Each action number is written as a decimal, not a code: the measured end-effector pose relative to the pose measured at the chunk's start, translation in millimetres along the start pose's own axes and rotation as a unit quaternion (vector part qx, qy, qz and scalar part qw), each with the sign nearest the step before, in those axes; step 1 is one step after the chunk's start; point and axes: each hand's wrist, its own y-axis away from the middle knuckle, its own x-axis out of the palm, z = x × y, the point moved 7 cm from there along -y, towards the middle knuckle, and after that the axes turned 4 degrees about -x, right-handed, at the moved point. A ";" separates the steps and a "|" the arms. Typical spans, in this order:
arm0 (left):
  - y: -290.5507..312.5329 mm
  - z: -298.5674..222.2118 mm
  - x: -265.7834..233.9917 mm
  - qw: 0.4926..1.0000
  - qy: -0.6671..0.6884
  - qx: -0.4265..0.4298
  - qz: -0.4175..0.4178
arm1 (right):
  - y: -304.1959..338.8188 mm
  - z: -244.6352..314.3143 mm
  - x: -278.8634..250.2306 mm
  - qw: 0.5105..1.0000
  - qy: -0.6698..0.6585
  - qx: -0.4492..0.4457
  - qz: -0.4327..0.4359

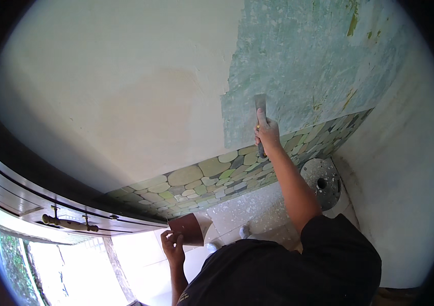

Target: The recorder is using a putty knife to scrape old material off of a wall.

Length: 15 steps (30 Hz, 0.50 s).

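My right hand (269, 135) is closed round the dark handle of a scraper (260, 101), its thumb lying along the handle. The scraper's flat blade points up against a rough blue-green patch (288, 56) of the wall, where the pale coat is absent. Left of the patch, smooth off-white wall (94, 66) runs on beyond a ragged edge. Lower down, my left hand (174, 249) pinches the edge of a reddish-brown sheet of sandpaper (187, 229), which curls and shows a pale back.
A band of stone-pattern tiles (186, 176) lines the wall's base. On the speckled floor (250, 209) stands a round grey, white-spattered object (321, 178) with a dark hole, right of my arm. A dark wooden door with a brass-ended handle (70, 223) is at the left. Another wall (395, 188) rises at right.
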 end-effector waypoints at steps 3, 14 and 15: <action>1.1 -12.9 11.5 1.000 -0.009 -0.009 0.001 | 4.3 -14.3 -8.8 1.000 -0.004 -0.005 -0.004; 19.9 -7.9 30.0 0.998 -0.036 -0.039 -0.042 | 101.9 -239.1 -59.2 0.976 0.079 0.202 0.036; 23.3 8.8 21.7 0.996 -0.065 -0.023 -0.055 | 112.2 -250.2 -56.3 0.976 0.084 0.196 0.049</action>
